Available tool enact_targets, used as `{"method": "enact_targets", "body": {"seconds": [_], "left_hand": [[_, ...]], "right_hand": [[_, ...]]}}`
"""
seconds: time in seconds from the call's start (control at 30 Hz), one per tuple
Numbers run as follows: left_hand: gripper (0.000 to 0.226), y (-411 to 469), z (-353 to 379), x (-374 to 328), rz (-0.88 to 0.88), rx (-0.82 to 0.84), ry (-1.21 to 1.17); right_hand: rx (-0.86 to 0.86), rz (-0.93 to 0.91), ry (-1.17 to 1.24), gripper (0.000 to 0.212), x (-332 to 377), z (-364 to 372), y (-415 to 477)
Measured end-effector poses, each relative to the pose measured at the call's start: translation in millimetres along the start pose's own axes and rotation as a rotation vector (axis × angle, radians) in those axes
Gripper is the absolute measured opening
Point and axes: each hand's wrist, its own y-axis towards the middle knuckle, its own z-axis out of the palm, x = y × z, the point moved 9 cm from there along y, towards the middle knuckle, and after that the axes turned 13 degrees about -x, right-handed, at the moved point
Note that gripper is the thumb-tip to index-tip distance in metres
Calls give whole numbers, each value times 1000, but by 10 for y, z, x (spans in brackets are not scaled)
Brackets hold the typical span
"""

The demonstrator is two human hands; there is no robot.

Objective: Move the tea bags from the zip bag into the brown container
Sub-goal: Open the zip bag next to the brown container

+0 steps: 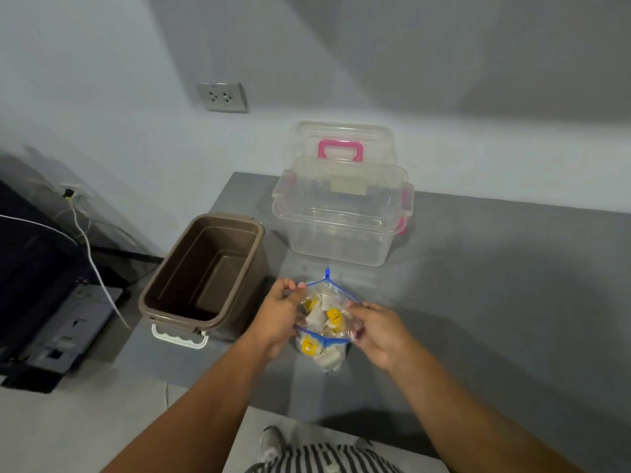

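Low in the middle of the frame the zip bag (pixel 325 291) sits at the tabletop (pixel 478 268). Its blue-edged mouth is pulled open between the left hand (pixel 278 314) and right hand (pixel 379 331), the fingers of each pinching one side of the rim. The tea bags (pixel 334 316) lie inside (yellow tags showing). The brown container (pixel 191 268), left of the bag and nearest the left hand, looks empty.

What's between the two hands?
The zip bag, mouth open, tea bags inside; left hand and right hand each pinch a side. Head view.
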Motion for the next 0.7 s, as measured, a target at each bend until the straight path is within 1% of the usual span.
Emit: {"method": "enact_targets", "body": {"seconds": [0.03,0.1,0.17,0.3,0.4,0.47,0.6,0.67,0.7], "left_hand": [[21,-32,18,6,-27,4,-40],[25,-65,57,25,-60,13,-100],[29,-63,53,68,-85,14,-128],[30,-75,8,132,-66,27,-87],[21,-99,-3,162,-27,6,-55],[16,-90,-12,180,3,-18,-33],[15,-41,-55,181,52,-105,52],[17,-11,-101,136,110,-154,163],[15,-8,-112,83,174,-162,280]], "right_hand": [[-2,37,-39,3,-42,-34,4],[2,129,-103,7,-123,-76,1],[8,183,-113,9,-142,-86,-2],[3,248,39,10,-132,-75,39],[10,317,138,22,-195,-72,102],[64,321,155,26,-265,-43,161],[191,279,176,13,-321,76,70],[246,258,189,33,-294,130,0],[273,252,203,35,-259,153,-43]]}}
